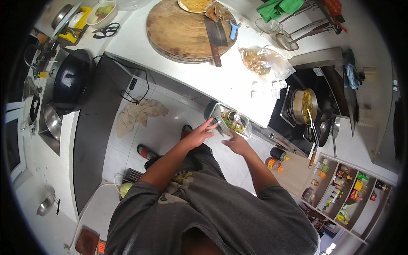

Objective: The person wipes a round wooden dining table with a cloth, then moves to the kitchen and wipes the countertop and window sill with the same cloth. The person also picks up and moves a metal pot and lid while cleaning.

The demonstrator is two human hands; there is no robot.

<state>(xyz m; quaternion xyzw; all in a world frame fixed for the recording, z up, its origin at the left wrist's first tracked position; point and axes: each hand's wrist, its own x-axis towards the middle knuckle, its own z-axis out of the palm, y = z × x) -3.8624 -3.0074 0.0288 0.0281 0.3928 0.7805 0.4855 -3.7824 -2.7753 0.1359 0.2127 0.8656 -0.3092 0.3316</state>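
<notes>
My left hand (201, 135) reaches out with its fingers spread, near the left end of a lined waste bin (208, 110). Nothing shows in its grasp. My right hand (238, 144) is at the bin's near side, thumb and forefinger apart, its fingertips overlapping the rim in view; contact is unclear. Inside the bin, a clear plastic liner (224, 129) surrounds green and yellowish food scraps (233, 122). The bin stands on the floor against the front of the white counter (191, 75).
A round wooden chopping board (178, 28) carries a cleaver (216, 36) and a blue peeler (234, 29). A steel pot (298, 106) of yellowish food sits on the stove (287, 110). Bottles (276, 153) stand at floor level to the right. A crumpled cloth (140, 114) lies on the tiles.
</notes>
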